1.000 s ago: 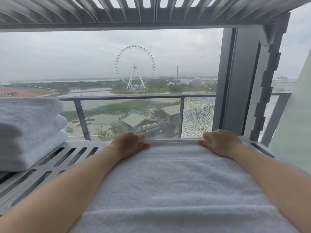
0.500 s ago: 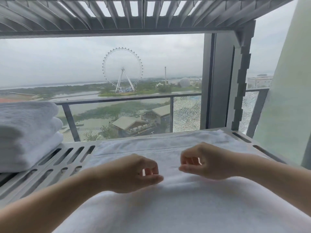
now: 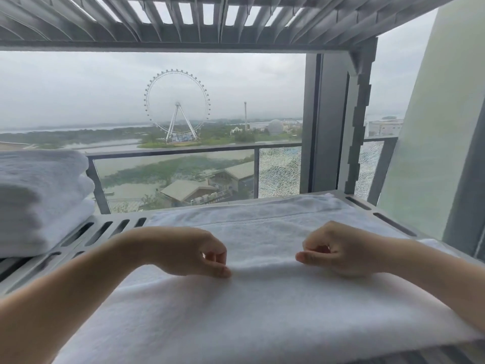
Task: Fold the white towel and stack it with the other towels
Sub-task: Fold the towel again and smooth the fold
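I log the white towel [image 3: 262, 316] as matt terry cloth with a soft nap; folded towels [image 3: 39, 200] alike. Slotted shelf [image 3: 110, 228]: smooth matt grey, metal or plastic unclear.

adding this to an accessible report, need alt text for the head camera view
A person's left hand and right hand, fingers curled, touch a white towel spread on a slatted grey shelf. Folded towels are stacked at left; a Ferris wheel shows outside the window.
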A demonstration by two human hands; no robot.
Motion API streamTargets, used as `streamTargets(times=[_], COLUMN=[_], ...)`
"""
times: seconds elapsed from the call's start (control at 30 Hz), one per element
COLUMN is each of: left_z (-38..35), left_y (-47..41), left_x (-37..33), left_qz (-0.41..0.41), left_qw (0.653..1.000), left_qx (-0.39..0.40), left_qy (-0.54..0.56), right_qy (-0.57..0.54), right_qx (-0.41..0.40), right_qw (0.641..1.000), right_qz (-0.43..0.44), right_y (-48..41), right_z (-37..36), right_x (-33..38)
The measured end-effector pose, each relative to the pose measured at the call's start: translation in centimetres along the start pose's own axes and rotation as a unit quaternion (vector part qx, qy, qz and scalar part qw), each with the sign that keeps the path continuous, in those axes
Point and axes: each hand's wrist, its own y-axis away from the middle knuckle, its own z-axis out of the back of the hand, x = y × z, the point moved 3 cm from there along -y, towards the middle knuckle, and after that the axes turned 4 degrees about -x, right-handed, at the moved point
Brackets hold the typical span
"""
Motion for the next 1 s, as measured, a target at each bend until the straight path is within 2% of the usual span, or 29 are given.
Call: streamTargets(times=[0.2,0.33,0.5,0.6,0.8,0.87,1.0], left_z=[1.1,1.6,-1.0,-0.9,-0.7,-0.7,-0.2], left_y=[0.6,0.2,-1.0,-1.2,-0.9,-0.8,-1.1], left_x=[-0.3,0.2,1.9,2.5,2.8,2.8,2.8], left_qz=[0.009,0.020,0.067,0.079,0.101,0.099,0.067], left_qw=[0.999,0.992,0.993,0.993,0.991,0.991,0.988], left_qx=[-0.036,-0.126,-0.061,-0.053,-0.031,-0.043,-0.121], left_qy=[-0.002,-0.026,-0.075,-0.074,-0.085,-0.078,-0.066], right_qy=[-0.014,0.010,0.043,0.036,0.112,0.119,0.117], right_qx=[0.015,-0.035,0.009,0.009,-0.030,0.000,0.043], right_qw=[0.999,0.999,0.998,0.997,0.993,0.992,0.990], right_qz=[-0.044,-0.029,-0.054,-0.060,-0.016,-0.035,-0.069], right_y=[-0.7,-1.5,-0.8,-0.8,-2.6,-2.5,-1.9], right_z=[1.8,2.9,0.8,1.2,1.9,0.9,0.5], right_x=[-0.1,-0.4,-1.7,-1.8,-1.7,-2.4,-3.4])
